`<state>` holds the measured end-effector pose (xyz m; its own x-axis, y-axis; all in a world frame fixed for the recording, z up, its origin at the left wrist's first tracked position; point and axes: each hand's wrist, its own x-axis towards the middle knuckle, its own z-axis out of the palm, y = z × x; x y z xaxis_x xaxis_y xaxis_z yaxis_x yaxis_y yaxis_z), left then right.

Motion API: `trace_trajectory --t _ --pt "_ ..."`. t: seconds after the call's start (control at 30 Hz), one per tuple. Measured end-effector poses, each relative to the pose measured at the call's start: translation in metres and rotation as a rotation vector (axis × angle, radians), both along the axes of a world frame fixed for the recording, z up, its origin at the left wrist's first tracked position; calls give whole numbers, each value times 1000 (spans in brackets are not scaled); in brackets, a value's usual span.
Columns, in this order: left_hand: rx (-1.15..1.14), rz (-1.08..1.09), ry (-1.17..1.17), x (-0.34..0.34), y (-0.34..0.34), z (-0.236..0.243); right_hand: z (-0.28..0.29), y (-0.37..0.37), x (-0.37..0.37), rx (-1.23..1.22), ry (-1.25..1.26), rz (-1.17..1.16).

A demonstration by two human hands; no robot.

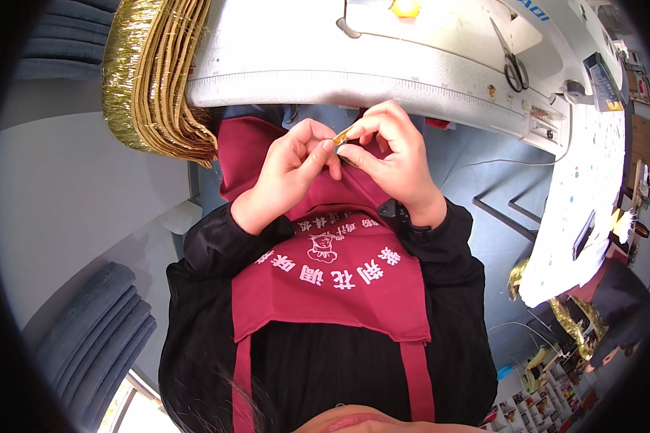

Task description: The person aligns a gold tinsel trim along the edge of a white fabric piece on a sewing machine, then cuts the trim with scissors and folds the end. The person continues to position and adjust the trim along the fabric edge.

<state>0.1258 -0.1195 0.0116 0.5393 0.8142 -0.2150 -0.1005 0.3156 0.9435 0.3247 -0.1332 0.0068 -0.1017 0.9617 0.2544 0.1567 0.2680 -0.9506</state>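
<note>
Above the lap of a maroon apron (332,281), my two hands meet in front of the table's edge. My left hand (290,164) is closed, its thumb and forefinger pinching one end of a small gold strip (344,135). My right hand (399,157) pinches the other end between thumb and fingertips. Fingers cover much of the strip, so its full shape is hidden. Off to the left, a thick bundle of gold metallic fringe (148,79) hangs over the table's end.
A white sewing table (282,79) with a ruler along its front edge spans the far side. Scissors (513,72) and an orange-yellow object (405,8) lie on it. Blue-grey folded cloth (97,346) is stacked at the lower left. Another person (621,310) is at the far right.
</note>
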Motion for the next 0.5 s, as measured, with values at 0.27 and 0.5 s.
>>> trace_trajectory --t 0.27,0.5 --pt "46 11 19 4 -4 1 3 -5 -13 12 -95 -97" --pt "-9 1 180 4 -2 2 -5 -4 -26 273 -447 -309"
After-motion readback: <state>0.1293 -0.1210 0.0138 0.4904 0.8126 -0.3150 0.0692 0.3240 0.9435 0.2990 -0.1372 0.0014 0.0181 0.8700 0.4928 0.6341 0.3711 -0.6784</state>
